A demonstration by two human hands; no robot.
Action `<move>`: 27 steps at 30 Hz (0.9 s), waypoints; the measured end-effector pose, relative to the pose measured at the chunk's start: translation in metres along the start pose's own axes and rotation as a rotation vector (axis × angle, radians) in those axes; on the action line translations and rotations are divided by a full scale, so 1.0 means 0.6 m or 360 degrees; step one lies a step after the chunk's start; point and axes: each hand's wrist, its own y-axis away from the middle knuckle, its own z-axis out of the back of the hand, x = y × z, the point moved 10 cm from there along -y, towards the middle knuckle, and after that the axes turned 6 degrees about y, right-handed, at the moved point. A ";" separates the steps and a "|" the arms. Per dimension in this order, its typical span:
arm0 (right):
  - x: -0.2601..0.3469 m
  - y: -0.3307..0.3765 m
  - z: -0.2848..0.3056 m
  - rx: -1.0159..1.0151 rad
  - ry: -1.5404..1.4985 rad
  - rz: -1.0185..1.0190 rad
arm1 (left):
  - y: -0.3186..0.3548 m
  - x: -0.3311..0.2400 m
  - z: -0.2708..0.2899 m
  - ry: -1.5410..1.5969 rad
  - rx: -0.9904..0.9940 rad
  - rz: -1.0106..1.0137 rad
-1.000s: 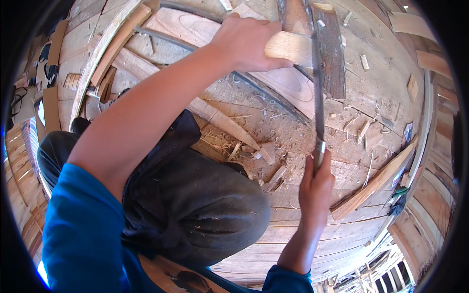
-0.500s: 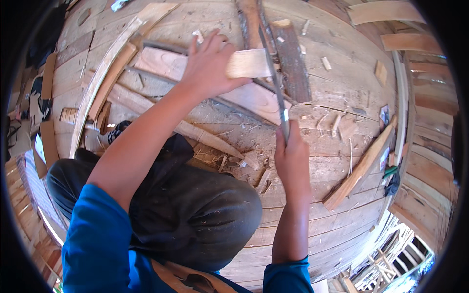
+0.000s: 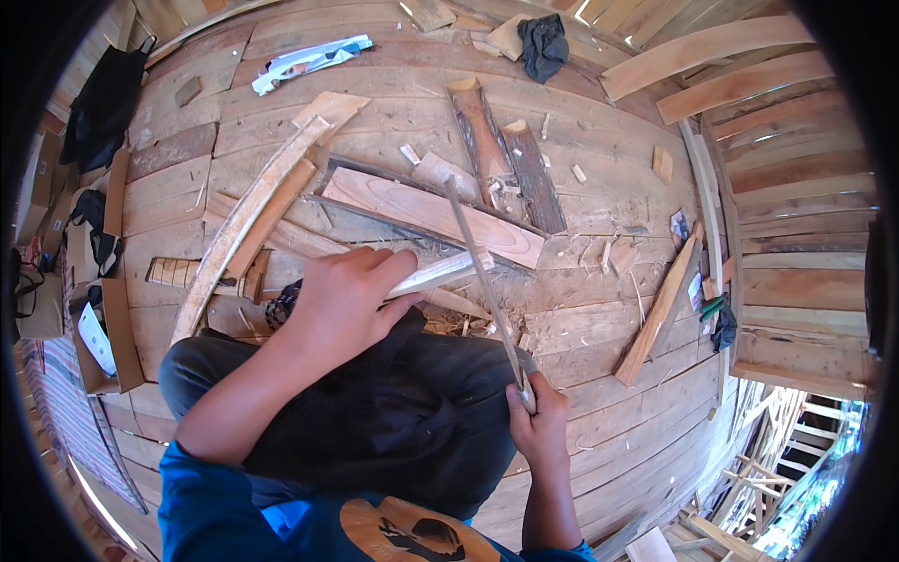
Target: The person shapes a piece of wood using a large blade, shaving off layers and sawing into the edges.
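Two hands: my left hand (image 3: 351,300) has fingers clamped on the pale wood piece (image 3: 440,274); my right hand (image 3: 541,417) wraps the long knife's (image 3: 493,304) handle (image 3: 527,398).
Wood's place: held out over my lap's (image 3: 365,412) far side, probably for knife room.
Far floor (image 3: 393,84): plank (image 3: 431,215), bark-edged slabs (image 3: 536,178), perhaps crowding the knife's tip.

Plank floor (image 3: 599,421) under wood pieces (image 3: 536,178)

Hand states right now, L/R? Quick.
Left hand: closed, holding a pale wood piece.
Right hand: closed, holding a long-bladed knife by its handle.
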 end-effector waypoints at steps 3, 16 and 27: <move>0.032 0.010 -0.011 -0.0052 0.0164 0.0016 | 0.032 0.015 0.019 0.0073 -0.0163 -0.0049; 0.053 0.049 -0.023 -0.0579 0.0502 0.0258 | 0.086 0.082 -0.080 0.1416 0.1194 0.0525; 0.072 0.066 -0.034 -0.0835 0.0695 0.0524 | 0.057 0.083 -0.005 0.0693 0.0488 0.0073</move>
